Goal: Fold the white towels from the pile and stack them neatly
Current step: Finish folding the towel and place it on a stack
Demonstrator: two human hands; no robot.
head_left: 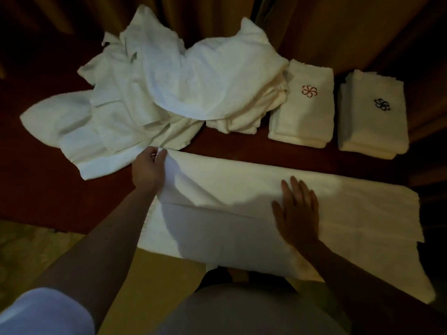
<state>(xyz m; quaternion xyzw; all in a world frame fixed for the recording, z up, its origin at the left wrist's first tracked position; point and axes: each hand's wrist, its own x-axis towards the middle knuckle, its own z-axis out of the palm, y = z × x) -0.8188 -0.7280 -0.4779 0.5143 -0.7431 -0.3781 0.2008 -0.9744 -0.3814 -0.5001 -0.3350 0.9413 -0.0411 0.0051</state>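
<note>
My left hand [148, 169] pinches the long half-folded white towel [242, 189]; right hand [297, 211] flat on it. Rumpled white towel pile [157, 88] crowds the dark red table's [36, 189] far edge beside two folded monogrammed stacks [302, 112].

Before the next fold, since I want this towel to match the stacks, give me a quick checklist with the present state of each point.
1. Left hand pinches the far left corner of the spread towel: ok.
2. Right hand lies flat on the towel, holding it down: ok.
3. Towel smooth: not ok, a crease runs across it.
4. Near edge on the surface: not ok, it hangs over.
5. Unfolded pile clear of the towel: cannot tell, it lies close at the pinched corner.
6. Stack with red emblem and stack with dark emblem tidy: ok.
</note>
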